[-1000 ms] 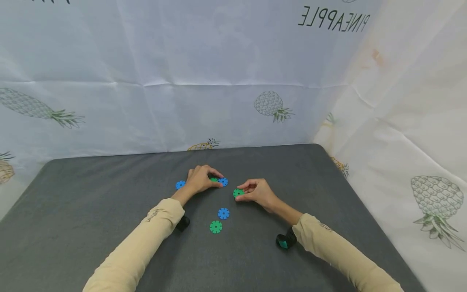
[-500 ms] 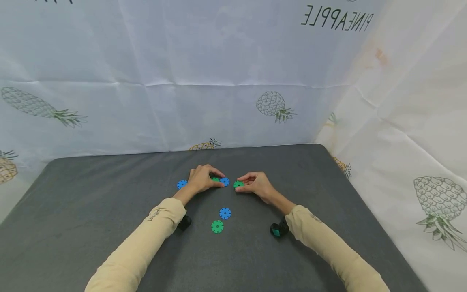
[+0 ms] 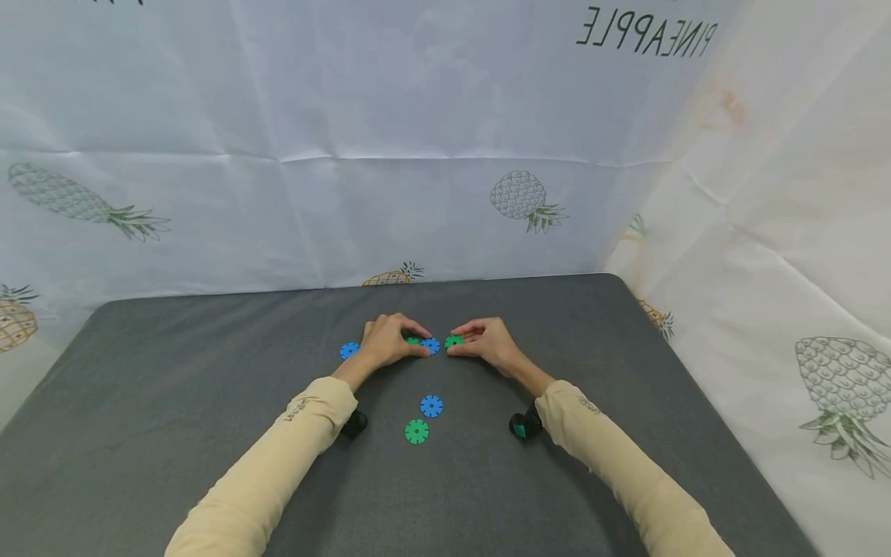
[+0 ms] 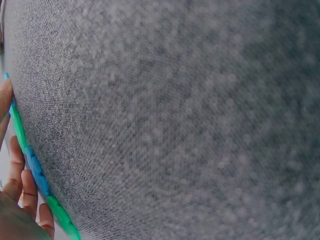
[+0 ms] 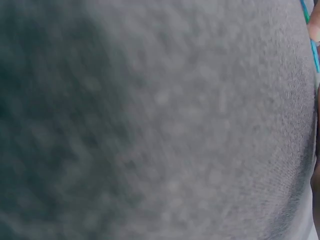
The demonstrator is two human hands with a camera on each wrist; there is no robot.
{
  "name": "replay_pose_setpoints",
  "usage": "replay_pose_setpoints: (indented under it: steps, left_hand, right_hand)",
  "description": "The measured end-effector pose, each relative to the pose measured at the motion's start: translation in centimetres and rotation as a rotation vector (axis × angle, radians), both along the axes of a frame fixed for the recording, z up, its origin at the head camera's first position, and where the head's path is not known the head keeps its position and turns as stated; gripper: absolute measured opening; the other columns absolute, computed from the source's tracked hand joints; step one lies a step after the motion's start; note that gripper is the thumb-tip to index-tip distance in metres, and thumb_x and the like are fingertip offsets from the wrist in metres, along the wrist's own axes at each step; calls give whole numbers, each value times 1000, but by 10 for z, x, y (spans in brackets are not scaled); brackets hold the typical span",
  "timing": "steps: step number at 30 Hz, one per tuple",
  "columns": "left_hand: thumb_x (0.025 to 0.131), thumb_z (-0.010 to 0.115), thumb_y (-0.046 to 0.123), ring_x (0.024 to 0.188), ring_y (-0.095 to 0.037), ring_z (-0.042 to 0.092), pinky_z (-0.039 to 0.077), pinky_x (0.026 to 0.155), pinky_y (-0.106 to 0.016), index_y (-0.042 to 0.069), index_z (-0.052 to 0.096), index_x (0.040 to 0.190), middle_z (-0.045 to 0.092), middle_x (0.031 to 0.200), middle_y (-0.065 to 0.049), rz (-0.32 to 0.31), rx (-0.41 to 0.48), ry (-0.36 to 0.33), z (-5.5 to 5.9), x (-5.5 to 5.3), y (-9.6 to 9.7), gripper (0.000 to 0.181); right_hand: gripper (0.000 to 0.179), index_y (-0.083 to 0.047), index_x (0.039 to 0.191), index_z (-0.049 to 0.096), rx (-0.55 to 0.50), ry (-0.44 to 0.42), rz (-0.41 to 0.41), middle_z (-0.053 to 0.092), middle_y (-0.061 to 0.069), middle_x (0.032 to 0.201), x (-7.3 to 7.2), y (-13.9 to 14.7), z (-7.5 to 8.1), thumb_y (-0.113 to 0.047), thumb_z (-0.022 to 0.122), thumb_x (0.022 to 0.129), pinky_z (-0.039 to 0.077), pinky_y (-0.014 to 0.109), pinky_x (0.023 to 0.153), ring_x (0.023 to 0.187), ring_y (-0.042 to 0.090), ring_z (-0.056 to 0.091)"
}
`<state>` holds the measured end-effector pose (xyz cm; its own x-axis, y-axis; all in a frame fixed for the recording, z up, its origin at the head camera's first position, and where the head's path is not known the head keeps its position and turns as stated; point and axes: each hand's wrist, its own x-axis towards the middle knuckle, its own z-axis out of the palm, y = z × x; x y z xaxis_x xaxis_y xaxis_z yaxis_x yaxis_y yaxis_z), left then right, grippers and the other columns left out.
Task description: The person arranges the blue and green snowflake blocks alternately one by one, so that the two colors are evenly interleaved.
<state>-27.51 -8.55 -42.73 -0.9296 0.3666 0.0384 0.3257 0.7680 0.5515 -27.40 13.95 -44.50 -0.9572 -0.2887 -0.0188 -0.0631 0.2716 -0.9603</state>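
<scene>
We see flat, round, plastic-looking discs with notched rims on a desk (image 3: pixel 557 495) covered in dark grey, finely woven cloth. Our left hand (image 3: pixel 387 340) is arched, its thumb and forefinger nearly closed on the edges of a blue disc (image 3: pixel 430 346); a green disc (image 3: pixel 413 340) sits against that one, partly hidden beneath our palm. From the left wrist, the discs form a thin, edge-to-edge strip in alternating colours. Our right hand (image 3: pixel 490 344) has its thumb and fingertips pinched on a second green disc (image 3: pixel 454 340), just beside the held blue one. An outer blue disc (image 3: pixel 349 351) shows beyond our left wrist. Nearer us, a loose blue disc (image 3: pixel 431 406) and a loose green disc (image 3: pixel 417 432) lie flat, close together.
</scene>
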Motion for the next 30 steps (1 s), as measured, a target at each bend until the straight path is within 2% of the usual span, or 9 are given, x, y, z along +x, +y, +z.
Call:
replay_pose_setpoints:
  steps: [5, 10, 14, 17, 21, 30]
  left_hand:
    - [76, 81, 37, 94, -21, 56, 33, 81, -46, 27, 76, 103, 65, 111, -2, -3, 8, -3, 2, 1, 2, 29]
    - [76, 81, 37, 93, -21, 56, 33, 79, -45, 26, 77, 103, 65, 111, -3, -4, 12, 3, 3, 1, 1, 29]
    - [76, 81, 38, 93, -21, 56, 33, 78, -44, 26, 77, 103, 65, 111, -3, -3, 13, 6, 2, 1, 1, 29]
    - [76, 81, 38, 93, -21, 56, 32, 78, -44, 26, 77, 103, 65, 111, -2, -6, 15, 7, 1, 0, 0, 29]
    - [76, 81, 38, 93, -21, 56, 32, 78, -45, 26, 77, 103, 65, 111, -3, -8, 17, 6, 0, 0, 0, 30]
    - [76, 81, 38, 92, -21, 56, 33, 80, -46, 26, 77, 103, 65, 112, -3, -6, 15, 2, 0, 1, 0, 29]
  right_hand:
    - [33, 7, 104, 71, 61, 60, 7, 71, 19, 95, 0, -1, 3, -1, 81, 74, 56, 31, 71, 81, 19, 69]
    - [32, 1, 99, 74, 193, 150, -6, 72, 14, 92, -1, -5, 5, -10, 85, 71, 55, 30, 71, 81, 20, 69]
    - [29, -5, 96, 76, 325, 246, 8, 71, 6, 83, -2, -8, 7, -15, 86, 70, 53, 28, 66, 72, 15, 65]
    - [28, -7, 94, 76, 392, 288, 21, 67, 2, 74, -2, -10, 9, -17, 86, 70, 49, 26, 59, 63, 12, 59]
    - [28, -7, 93, 77, 421, 310, 19, 65, 1, 70, -1, -11, 9, -18, 86, 70, 46, 25, 54, 58, 10, 55]
    - [31, -5, 99, 76, 415, 318, 25, 67, 7, 89, 2, -9, 7, -18, 84, 72, 47, 24, 63, 69, 10, 56]
